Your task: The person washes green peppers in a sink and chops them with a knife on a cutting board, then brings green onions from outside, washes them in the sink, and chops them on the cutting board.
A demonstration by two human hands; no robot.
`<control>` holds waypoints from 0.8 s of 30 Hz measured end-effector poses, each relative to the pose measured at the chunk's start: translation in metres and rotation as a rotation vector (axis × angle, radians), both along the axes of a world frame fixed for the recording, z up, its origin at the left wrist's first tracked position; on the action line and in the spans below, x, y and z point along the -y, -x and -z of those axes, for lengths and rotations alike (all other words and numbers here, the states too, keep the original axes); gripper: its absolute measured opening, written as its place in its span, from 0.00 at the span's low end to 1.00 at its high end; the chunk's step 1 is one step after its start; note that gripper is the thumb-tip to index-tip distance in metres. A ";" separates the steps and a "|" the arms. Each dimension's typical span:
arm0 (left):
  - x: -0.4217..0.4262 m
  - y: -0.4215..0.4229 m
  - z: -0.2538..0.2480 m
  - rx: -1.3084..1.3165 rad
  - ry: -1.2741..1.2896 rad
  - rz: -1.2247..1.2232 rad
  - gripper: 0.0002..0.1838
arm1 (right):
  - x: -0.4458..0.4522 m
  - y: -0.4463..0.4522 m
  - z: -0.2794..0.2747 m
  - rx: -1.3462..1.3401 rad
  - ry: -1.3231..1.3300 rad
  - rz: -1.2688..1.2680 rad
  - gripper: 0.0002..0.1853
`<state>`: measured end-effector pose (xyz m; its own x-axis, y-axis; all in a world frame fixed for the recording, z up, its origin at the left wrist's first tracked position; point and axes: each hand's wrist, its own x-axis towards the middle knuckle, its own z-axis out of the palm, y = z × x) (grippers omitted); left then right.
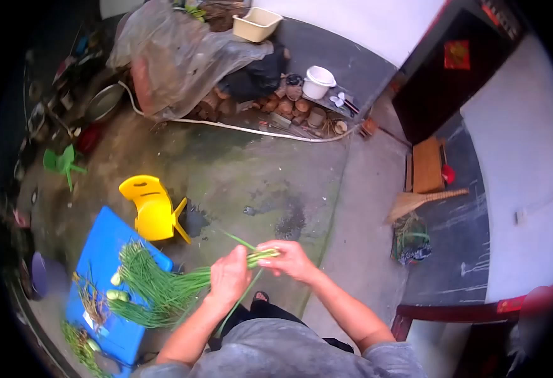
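Holding hands: the left hand (229,275) is closed around the bunch of green stalks (197,281), while the right hand (291,259) pinches its pale ends just beside it.
Bunch: it stretches from the person's grip, in front of the body, down to the blue table (104,230), where the thin tips fan out.
Done so far: the pale ends look gathered and roughly level, so the bundling seems well under way.
Left over: one loose stalk (240,240) sticks out beyond the fingers and another hangs below; whether anything binds the bunch cannot be told, as the hands cover it.
Tabletop neighbours: pale green vegetables (117,295) lie against the tips, with dry stems (88,297) near the table's outer side.
In the way: the spread tips could snag on those vegetables; the yellow chair (153,214) stands near the table's far corner.
Farther off: a green chair (62,162), a broom (415,203) against the wall, and a white bucket (318,82).
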<state>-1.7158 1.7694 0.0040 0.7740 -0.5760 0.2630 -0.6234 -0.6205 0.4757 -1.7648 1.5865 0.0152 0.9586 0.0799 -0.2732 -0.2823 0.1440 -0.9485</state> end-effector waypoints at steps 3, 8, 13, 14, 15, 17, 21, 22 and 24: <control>0.060 -0.002 -0.014 0.170 -0.019 0.182 0.11 | 0.088 0.034 -0.004 0.102 0.001 0.108 0.21; 0.159 -0.031 -0.024 0.284 -0.026 0.386 0.10 | 0.187 0.057 -0.038 0.303 0.251 0.502 0.13; 0.268 -0.066 -0.021 0.329 0.027 0.560 0.18 | 0.251 0.032 -0.061 0.502 0.904 0.275 0.10; 0.293 -0.073 -0.021 0.335 0.058 0.592 0.19 | 0.265 0.027 -0.069 0.379 0.954 0.246 0.11; 0.318 -0.079 -0.021 0.337 0.090 0.613 0.19 | 0.284 0.023 -0.070 0.343 0.989 0.259 0.11; 0.366 -0.090 -0.026 0.308 0.152 0.654 0.15 | 0.324 0.017 -0.071 0.274 1.046 0.271 0.12; 0.460 -0.106 -0.036 0.224 0.151 0.760 0.13 | 0.397 0.013 -0.077 0.195 1.133 0.286 0.12; 0.483 -0.108 -0.037 0.232 0.113 0.784 0.11 | 0.415 0.014 -0.081 0.162 1.141 0.288 0.12; 0.535 -0.110 -0.033 0.256 -0.001 0.830 0.10 | 0.459 0.015 -0.078 0.153 1.168 0.334 0.12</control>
<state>-1.6059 1.2342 0.0369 0.0209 -0.9285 0.3708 -0.9626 0.0815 0.2584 -1.7794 1.1277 0.0934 0.9136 -0.3938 0.1011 -0.2690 -0.7719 -0.5761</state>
